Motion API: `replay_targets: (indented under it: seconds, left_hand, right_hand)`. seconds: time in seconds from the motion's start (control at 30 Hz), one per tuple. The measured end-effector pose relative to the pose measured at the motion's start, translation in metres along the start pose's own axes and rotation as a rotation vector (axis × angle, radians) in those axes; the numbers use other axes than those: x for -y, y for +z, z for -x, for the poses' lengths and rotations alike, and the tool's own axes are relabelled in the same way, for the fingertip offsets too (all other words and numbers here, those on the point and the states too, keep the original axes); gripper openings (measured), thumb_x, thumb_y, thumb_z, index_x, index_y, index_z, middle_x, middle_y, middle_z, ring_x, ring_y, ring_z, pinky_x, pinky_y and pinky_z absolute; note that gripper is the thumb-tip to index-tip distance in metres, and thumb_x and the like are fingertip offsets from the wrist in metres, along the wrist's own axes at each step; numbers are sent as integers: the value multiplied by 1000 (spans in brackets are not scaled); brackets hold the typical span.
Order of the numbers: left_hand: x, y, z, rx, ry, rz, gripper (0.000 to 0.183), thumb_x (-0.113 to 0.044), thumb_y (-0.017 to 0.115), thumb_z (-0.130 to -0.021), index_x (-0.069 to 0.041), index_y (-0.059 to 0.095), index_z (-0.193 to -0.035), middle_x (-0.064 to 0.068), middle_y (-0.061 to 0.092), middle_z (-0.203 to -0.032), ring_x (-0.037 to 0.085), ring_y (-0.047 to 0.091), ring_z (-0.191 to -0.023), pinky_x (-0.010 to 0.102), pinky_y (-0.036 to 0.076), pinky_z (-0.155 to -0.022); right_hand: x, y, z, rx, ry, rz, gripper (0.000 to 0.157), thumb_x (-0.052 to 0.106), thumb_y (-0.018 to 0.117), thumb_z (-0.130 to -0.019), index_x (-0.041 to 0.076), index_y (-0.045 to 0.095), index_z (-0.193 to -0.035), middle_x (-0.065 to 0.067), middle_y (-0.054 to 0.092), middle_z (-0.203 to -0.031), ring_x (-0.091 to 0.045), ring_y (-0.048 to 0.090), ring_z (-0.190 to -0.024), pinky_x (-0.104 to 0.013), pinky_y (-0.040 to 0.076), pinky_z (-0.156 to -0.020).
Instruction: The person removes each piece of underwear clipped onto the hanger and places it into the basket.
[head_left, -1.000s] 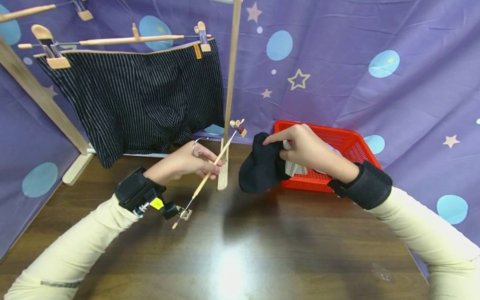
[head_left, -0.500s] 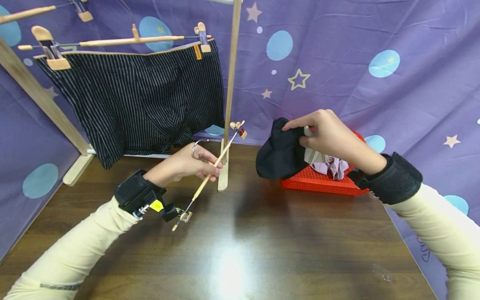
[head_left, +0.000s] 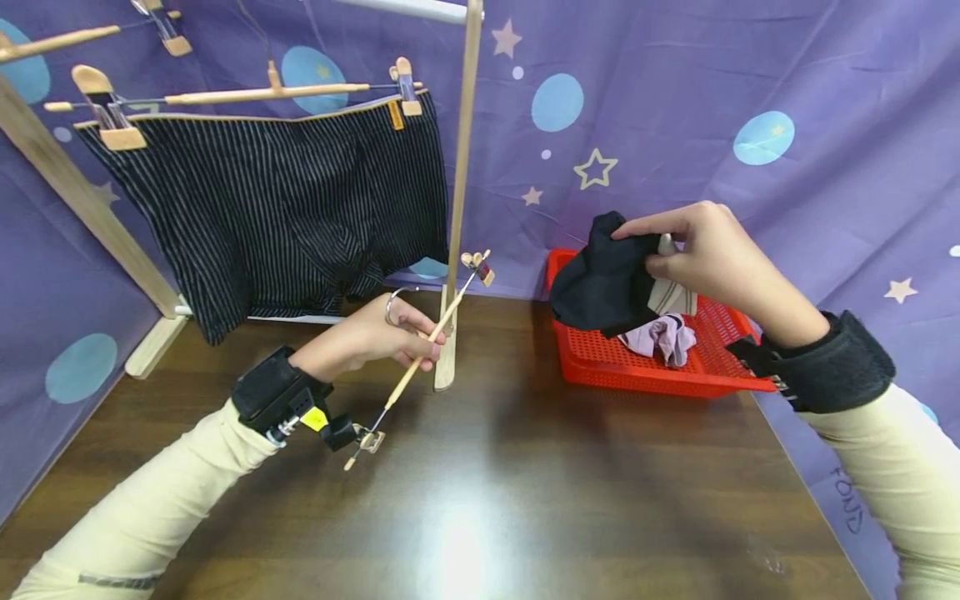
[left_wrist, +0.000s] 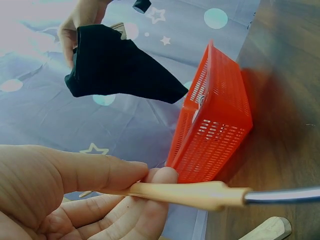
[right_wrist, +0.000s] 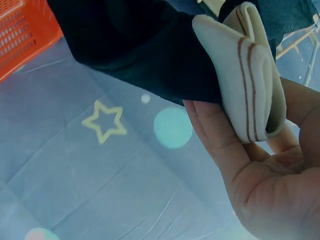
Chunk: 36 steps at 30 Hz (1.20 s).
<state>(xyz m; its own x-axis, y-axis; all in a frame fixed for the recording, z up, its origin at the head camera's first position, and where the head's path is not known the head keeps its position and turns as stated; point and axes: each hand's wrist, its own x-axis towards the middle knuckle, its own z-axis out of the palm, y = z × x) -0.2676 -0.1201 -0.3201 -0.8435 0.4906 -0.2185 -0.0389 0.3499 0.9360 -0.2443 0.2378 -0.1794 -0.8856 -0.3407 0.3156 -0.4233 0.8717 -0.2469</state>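
My left hand [head_left: 390, 332] pinches the wooden bar of a clip hanger [head_left: 405, 380] between thumb and fingers. The hanger slants above the table, a clip at each end, and its metal hook curves over the hand. My right hand [head_left: 720, 262] pinches a black sock [head_left: 602, 279] with a cream, brown-striped cuff [right_wrist: 250, 95]. That sock dangles over the red basket [head_left: 637, 377], its black part spread toward the left. Below it, a pinkish scrunched cloth [head_left: 663, 337] lies inside the basket. In the left wrist view, the thumb presses the bar against the fingers.
Striped dark shorts [head_left: 292, 196] hang by two clips from another hanger on a wooden rack [head_left: 462, 150] at the left. The rack's foot [head_left: 446, 367] stands on the brown table [head_left: 420, 517]. A purple curtain [head_left: 660, 75] with stars closes off the back.
My right hand has lifted the black sock and moved it right and away, uncovering the pinkish cloth in the basket. The left hand with the hanger has stayed nearly still.
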Motion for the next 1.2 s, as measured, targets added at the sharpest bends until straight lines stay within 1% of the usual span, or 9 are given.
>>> replay_targets:
  seconds: [0.13,0.2,0.37,0.57,0.7,1.0,1.2]
  left_hand:
    - [0,1,-2,5,13,-14,27,1,72,-89,13,69,-113,8,77,-88,9,71,-68,29,62,-69]
    - [0,1,-3,5,17,-18,28,0,72,-88,13,69,-113,9,77,-88,9,71,-69,28,62,-69]
    - [-1,-1,-2,3,22,-28,28,-1,73,-88,12,70,-112,5,77,-82,10,71,-70,28,61,-69]
    - [-2,2,-2,16,27,-32,25,-2,72,-89,12,70,-110,4,76,-81,9,70,-69,27,60,-68]
    - [-4,4,-3,24,27,-27,25,-1,71,-90,12,70,-110,4,76,-80,9,70,-69,27,61,-69]
    - [-3,4,-3,15,12,-34,27,-1,72,-89,12,70,-111,3,76,-80,9,70,-69,29,61,-70]
    - [-3,4,-4,26,17,-29,27,-1,71,-89,13,69,-112,3,76,-79,9,70,-69,28,61,-69]
  right_hand:
    - [-12,-6,3,-25,22,21,45,-9,65,-81,18,79,-113,1,30,-61,-14,30,-47,-28,27,-45]
    - [-19,-8,3,-26,39,26,44,-8,64,-82,18,79,-114,1,31,-61,-14,30,-48,-29,26,-46]
    - [-38,-9,2,-7,102,15,41,-6,64,-83,15,78,-115,0,34,-62,-15,31,-49,-29,26,-46]
    - [-67,-13,6,20,195,-16,40,-3,64,-84,13,77,-118,5,25,-56,-14,32,-49,-30,27,-46]
    - [-88,-14,9,41,245,-37,40,-3,64,-84,10,76,-120,6,25,-55,-13,32,-48,-30,27,-46]
    - [-123,-7,12,94,347,-86,44,-6,63,-81,3,72,-123,5,26,-58,-10,29,-49,-28,29,-45]
    - [-143,-1,13,135,379,-105,44,-8,60,-82,0,71,-124,5,25,-60,-11,28,-51,-29,29,-46]
